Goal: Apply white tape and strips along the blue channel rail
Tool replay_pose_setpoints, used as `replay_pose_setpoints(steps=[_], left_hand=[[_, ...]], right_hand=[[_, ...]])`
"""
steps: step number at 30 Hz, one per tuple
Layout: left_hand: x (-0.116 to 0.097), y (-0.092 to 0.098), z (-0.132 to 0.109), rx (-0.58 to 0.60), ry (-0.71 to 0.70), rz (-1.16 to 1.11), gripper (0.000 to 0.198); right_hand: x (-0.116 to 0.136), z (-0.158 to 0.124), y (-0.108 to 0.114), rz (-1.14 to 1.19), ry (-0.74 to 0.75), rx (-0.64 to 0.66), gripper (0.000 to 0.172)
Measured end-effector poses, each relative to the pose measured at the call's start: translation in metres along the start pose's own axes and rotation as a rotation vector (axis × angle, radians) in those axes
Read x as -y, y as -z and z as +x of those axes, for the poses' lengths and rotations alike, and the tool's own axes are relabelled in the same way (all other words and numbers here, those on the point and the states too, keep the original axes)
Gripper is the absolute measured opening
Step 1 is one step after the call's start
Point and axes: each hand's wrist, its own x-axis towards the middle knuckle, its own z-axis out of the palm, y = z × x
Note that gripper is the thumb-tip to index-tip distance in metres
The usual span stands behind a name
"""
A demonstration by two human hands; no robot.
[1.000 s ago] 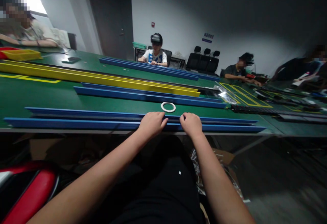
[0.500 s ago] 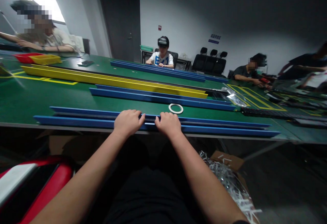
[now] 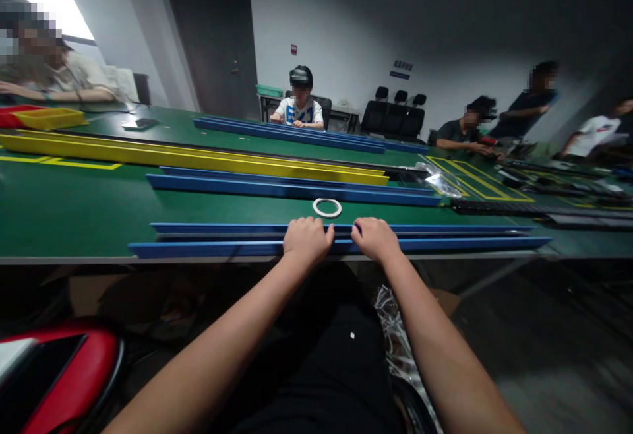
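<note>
My left hand [image 3: 306, 240] and my right hand [image 3: 374, 239] lie side by side on a long blue rail [image 3: 208, 248] at the near edge of the green table [image 3: 74, 210]. Both hands have their fingers curled over the rail's top. The rail's channel has a dark strip [image 3: 445, 231] running along it. A white tape ring [image 3: 327, 208] lies flat on the table just beyond my hands.
More blue rails [image 3: 277, 190] and a long yellow rail [image 3: 198, 157] lie farther back. Yellow and red bins [image 3: 49, 117] sit far left. Several people sit around the table. A red chair [image 3: 54, 374] is at lower left; a box of white scraps [image 3: 395, 341] lies under the table.
The blue rail has slid to the right along the table edge under my hands. My hands stay closed on it, now just below the tape ring.
</note>
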Motion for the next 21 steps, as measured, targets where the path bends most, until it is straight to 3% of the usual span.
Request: replay_pose_setpoints(steps=[4,10,13,16,21], left_hand=[[-0.029,-0.007,0.005,0.000,-0.013,-0.038,0.057],[-0.012,0.003,-0.003,0.015,-0.183,-0.069,0.048],[0.011,0.012,-0.005,0.051,-0.173,-0.071,0.043],[0.048,0.023,-0.006,0.096,-0.050,-0.003,0.051],[0.127,0.042,-0.013,0.200,0.168,0.060,0.071]], right_hand=[[-0.030,-0.008,-0.001,-0.009,-0.024,0.003,0.035],[-0.030,-0.006,0.001,0.039,-0.100,0.032,0.037],[-0.026,0.001,0.006,0.045,-0.168,0.115,0.040],[-0.010,0.008,0.012,0.007,-0.193,0.162,0.046],[0.055,0.018,0.015,0.031,-0.068,0.120,0.046]])
